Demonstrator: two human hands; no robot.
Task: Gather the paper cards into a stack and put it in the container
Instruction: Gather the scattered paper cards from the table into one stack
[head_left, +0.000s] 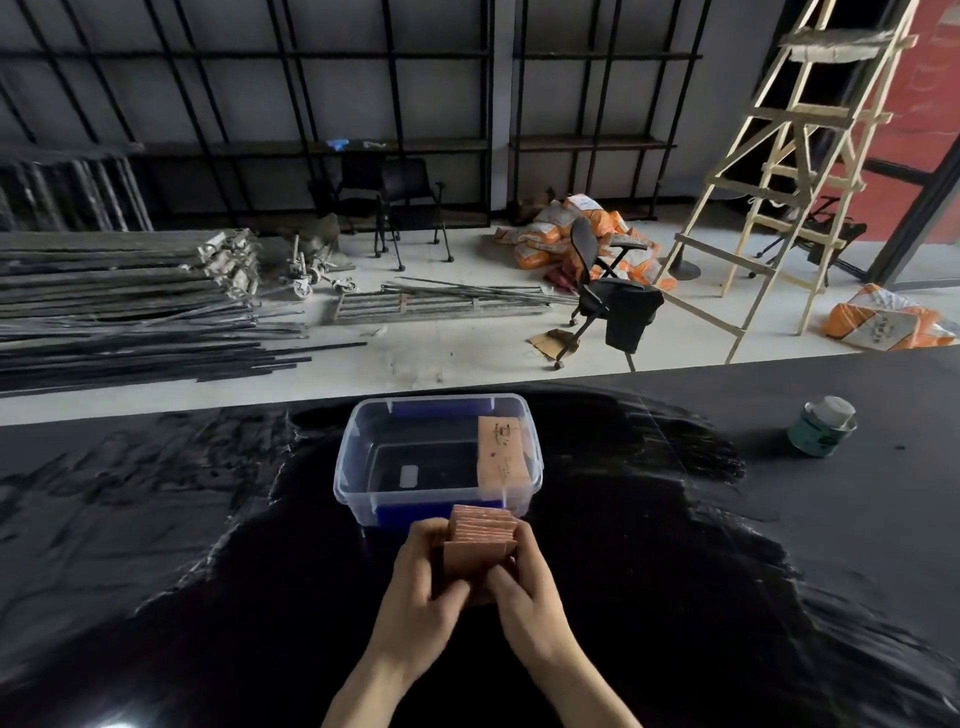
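Observation:
A stack of brown paper cards (482, 540) stands on edge between both hands, just in front of the clear plastic container (358, 457). My left hand (426, 587) grips the stack's left side and my right hand (524, 582) grips its right side. The container has blue latches and sits in the middle of the black table. Inside it, against the right wall, lies another brown card or packet (503, 453) with printed marks. The lower part of the held stack is hidden by my fingers.
A small green tin with a pale lid (822, 427) stands on the table at the far right. The table's far edge (208, 413) runs just behind the container. Beyond it are metal bars, chairs, sacks and a wooden ladder on the floor.

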